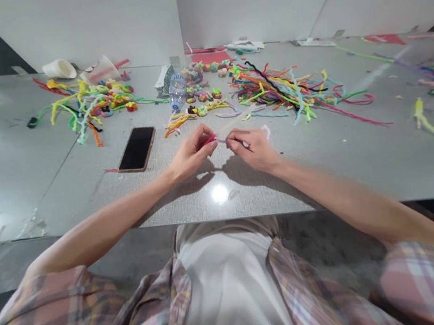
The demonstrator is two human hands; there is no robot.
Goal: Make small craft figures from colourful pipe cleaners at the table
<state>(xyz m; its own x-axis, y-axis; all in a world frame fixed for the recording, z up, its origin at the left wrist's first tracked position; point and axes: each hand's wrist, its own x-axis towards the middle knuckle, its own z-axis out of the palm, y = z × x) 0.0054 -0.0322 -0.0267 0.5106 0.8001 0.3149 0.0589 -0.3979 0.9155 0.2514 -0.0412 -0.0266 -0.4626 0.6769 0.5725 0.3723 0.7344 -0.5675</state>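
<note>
My left hand and my right hand meet over the grey table, a little above its surface. Both pinch one pipe cleaner, magenta at the left end and pale lilac toward the right. The left fingers close on the magenta end. The right fingers pinch the lilac part, and a pale loop of it shows behind the right hand. Small finished coiled pieces lie just beyond the hands.
A black phone lies left of my hands. A plastic bottle lies on its side behind. Piles of coloured pipe cleaners spread at back right and another heap at back left, near tipped cups.
</note>
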